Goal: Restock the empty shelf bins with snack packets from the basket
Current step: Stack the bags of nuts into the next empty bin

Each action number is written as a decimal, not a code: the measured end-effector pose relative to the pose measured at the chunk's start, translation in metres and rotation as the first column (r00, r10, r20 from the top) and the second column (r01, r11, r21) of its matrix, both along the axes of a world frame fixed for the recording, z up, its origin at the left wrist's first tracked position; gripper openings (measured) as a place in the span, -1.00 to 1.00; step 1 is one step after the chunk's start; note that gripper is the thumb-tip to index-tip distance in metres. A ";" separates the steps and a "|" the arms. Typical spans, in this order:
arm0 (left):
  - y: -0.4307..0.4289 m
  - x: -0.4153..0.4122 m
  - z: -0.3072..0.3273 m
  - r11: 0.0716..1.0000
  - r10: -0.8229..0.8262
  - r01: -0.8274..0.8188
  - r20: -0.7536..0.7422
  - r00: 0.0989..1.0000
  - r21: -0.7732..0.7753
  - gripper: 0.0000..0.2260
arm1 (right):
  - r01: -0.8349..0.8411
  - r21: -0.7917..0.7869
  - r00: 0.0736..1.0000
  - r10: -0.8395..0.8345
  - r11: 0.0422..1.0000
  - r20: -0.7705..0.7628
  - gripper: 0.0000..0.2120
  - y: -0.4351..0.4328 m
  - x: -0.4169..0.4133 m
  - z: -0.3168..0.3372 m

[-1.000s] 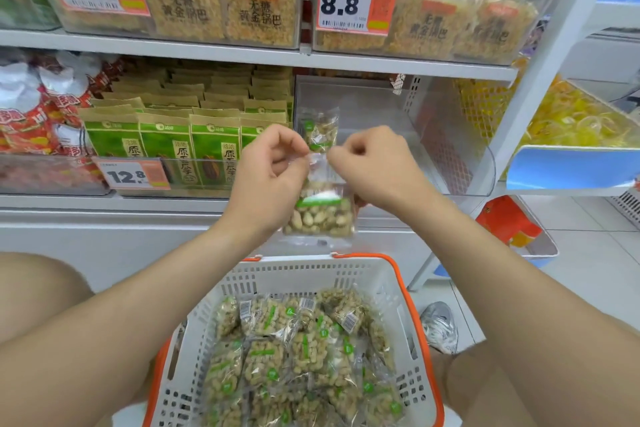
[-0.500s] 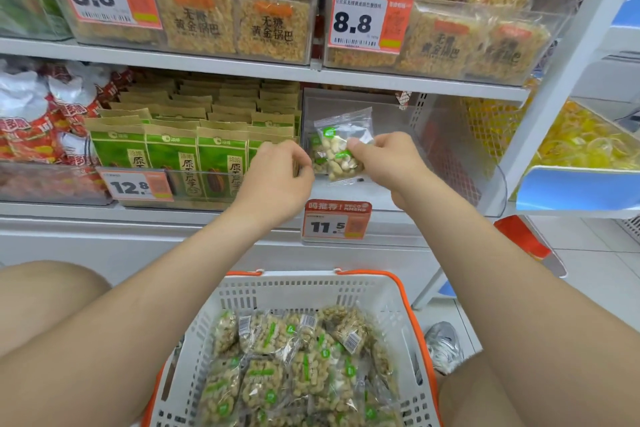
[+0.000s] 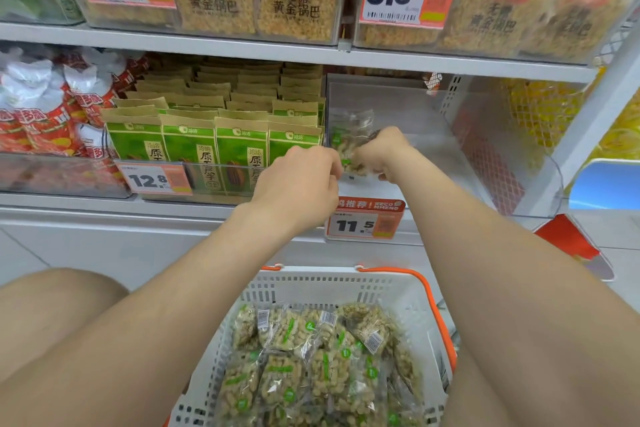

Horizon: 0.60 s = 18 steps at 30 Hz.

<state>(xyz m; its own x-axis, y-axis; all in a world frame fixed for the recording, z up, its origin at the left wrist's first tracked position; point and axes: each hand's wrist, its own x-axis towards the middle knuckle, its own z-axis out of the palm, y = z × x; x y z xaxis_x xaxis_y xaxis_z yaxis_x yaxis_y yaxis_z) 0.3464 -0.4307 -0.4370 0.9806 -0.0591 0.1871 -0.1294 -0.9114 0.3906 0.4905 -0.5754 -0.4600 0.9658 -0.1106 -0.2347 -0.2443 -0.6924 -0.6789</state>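
head: two grips point(image 3: 298, 180) point(image 3: 379, 152), one packet point(image 3: 349, 130)

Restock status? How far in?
Early. Done: nothing visibly stocked; the clear bin looks otherwise bare. In hand: one packet, right hand gripping it, left hand alongside, inside the bin's front-left corner. Left: the pile of packets in the basket.

You have one view, worn on your head and tipped forward and down. It faces the shelf point(image 3: 242, 48) almost square-on and from close up. The middle tier fills the centre and the upper tier is cut off by the top edge. The basket point(image 3: 311, 279) sits directly below, near your lap (its near rim runs out of frame). The wide lens leans the post point(image 3: 594, 114) on the right.
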 end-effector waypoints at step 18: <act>-0.003 -0.015 -0.004 0.998 -0.009 0.015 0.106 0.994 -0.062 -0.86 | -0.049 -0.208 0.995 0.067 0.977 0.077 -0.70 -0.016 -0.018 0.010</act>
<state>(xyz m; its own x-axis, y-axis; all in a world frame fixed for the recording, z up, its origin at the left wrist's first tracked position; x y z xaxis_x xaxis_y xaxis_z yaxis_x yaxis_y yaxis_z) 0.3317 -0.4332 -0.4406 0.9545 -0.0556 0.2930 -0.1836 -0.8838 0.4303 0.4729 -0.5915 -0.4499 0.9871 -0.0914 -0.1313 -0.1483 -0.8306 -0.5367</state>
